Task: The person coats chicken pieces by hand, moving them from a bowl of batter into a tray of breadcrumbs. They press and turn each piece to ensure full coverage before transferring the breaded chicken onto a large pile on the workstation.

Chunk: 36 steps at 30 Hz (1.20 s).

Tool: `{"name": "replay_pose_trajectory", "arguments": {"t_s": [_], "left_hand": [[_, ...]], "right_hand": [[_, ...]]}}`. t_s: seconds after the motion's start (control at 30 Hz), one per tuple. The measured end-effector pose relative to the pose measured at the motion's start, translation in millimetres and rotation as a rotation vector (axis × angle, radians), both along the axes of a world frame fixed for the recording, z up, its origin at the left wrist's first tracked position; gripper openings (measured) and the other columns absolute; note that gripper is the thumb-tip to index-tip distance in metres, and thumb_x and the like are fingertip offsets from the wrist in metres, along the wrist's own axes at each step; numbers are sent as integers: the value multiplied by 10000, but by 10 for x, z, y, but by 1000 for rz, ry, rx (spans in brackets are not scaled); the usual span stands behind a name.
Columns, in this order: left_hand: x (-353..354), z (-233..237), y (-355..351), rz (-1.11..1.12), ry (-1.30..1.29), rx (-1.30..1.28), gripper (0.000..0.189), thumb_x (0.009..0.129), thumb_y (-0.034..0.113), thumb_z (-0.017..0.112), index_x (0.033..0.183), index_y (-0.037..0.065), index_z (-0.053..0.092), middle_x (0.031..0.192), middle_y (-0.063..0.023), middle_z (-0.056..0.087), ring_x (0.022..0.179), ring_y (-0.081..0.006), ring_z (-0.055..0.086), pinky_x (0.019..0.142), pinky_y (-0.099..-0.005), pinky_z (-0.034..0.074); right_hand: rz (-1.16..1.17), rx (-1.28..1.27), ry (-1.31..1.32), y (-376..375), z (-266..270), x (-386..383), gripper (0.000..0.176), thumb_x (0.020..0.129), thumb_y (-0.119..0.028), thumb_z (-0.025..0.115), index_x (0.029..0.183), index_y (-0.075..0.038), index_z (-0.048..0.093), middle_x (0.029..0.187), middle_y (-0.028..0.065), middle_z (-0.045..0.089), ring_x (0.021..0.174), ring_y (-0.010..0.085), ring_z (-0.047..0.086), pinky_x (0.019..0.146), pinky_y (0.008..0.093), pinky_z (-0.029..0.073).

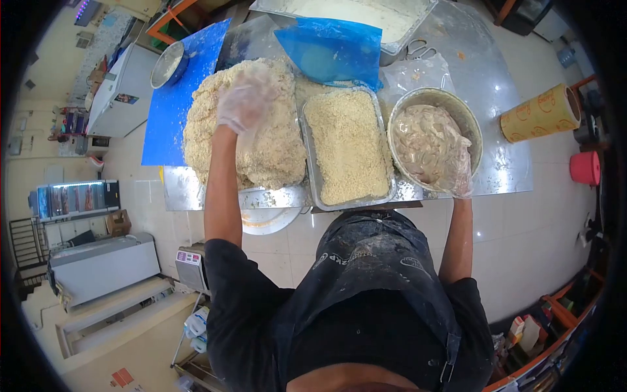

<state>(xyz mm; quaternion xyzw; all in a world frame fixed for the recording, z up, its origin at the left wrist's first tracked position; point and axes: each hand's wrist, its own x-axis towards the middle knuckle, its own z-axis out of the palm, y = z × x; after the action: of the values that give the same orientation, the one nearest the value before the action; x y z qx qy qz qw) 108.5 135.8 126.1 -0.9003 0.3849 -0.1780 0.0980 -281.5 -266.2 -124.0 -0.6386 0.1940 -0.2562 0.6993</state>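
My left hand [247, 101], in a clear plastic glove, is over a large heap of crumb-coated pieces [274, 147] on the left of the table. Motion smears its fingers. Beside the heap is a metal tray [316, 173] filled with pale breadcrumbs [346, 144]. To the right of the tray stands a round tub [480, 134] of wet, pale raw meat pieces [424, 140]. My right hand [461, 168], also gloved, reaches over the tub's near right rim, its fingers down against the wet meat and mostly hidden.
Behind the tray lies a blue plastic sheet [333, 49], with a pan of white flour [366, 16] beyond. Scissors [420, 49] lie near a clear plastic bag [418, 72]. A cling-film roll [541, 114] is at the right; a small bowl [168, 65] sits far left.
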Motion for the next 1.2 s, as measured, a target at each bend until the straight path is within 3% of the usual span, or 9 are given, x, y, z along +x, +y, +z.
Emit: {"name": "replay_pose_trajectory", "arguments": {"t_s": [0.1,0.2,0.4,0.6,0.73,0.83,0.97,1.1,1.2], "left_hand": [[-98,683,-206,708,407,-370,607,873,425,559,1381,100,495,1253,-232,611,1180,-362,581,998,-426,453],[282,259,72,552,243,-227,621,776,444,642,1262,60,591,1183,-219,652,1128,-368,611,951,-441,481],[196,159,-4,506,240,-446,616,723,384,730,1261,106,614,1087,-160,704,1024,-336,667,896,-412,513],[580,175,486,473,418,-654,565,669,260,781,1201,115,659,1005,-140,720,932,-283,687,837,-362,533],[158,143,253,204,-365,-267,423,798,286,681,1143,42,657,1056,-127,695,885,-301,673,785,-381,531],[-673,66,-298,1,-18,-480,337,871,304,594,1074,39,644,1026,-127,661,902,-299,634,805,-397,508],[-1525,-377,-1081,40,728,157,559,853,478,611,1230,64,607,1208,-167,609,1118,-279,598,958,-393,488],[-1704,-1602,-1049,-42,711,-77,290,856,244,580,1041,43,676,930,-178,666,946,-305,657,888,-400,519],[-1581,-1523,-987,-32,721,-113,199,857,165,556,940,80,715,891,-175,686,865,-294,676,832,-394,535]], "right_hand": [[-34,233,-123,-79,-80,-70,586,1004,-368,514,1463,-39,358,1430,91,439,1286,222,443,1095,382,372],[20,-151,28,-171,-95,-73,583,1008,-361,507,1469,-41,348,1430,93,439,1282,221,445,1093,384,373],[-32,271,-23,-36,93,-41,562,1020,-345,486,1467,-33,350,1431,101,438,1282,221,445,1091,376,373],[-15,-23,-7,137,29,73,599,985,-285,540,1474,-24,312,1459,135,396,1328,250,408,1118,373,340],[10,-358,94,-25,-1,19,598,1014,-386,481,1472,-27,345,1442,108,432,1299,230,435,1101,380,364],[-23,-207,34,-9,-14,-45,615,1005,-400,491,1477,-37,338,1455,107,420,1305,238,431,1104,386,362],[7,109,-33,93,304,16,622,983,-372,530,1468,-28,346,1441,118,424,1300,244,436,1083,379,382],[41,130,9,162,529,70,617,1002,-456,481,1469,-71,362,1442,94,434,1297,238,439,1092,394,377],[20,249,24,178,565,95,601,1009,-465,465,1456,-71,383,1427,94,450,1287,235,449,1086,395,385]]}}
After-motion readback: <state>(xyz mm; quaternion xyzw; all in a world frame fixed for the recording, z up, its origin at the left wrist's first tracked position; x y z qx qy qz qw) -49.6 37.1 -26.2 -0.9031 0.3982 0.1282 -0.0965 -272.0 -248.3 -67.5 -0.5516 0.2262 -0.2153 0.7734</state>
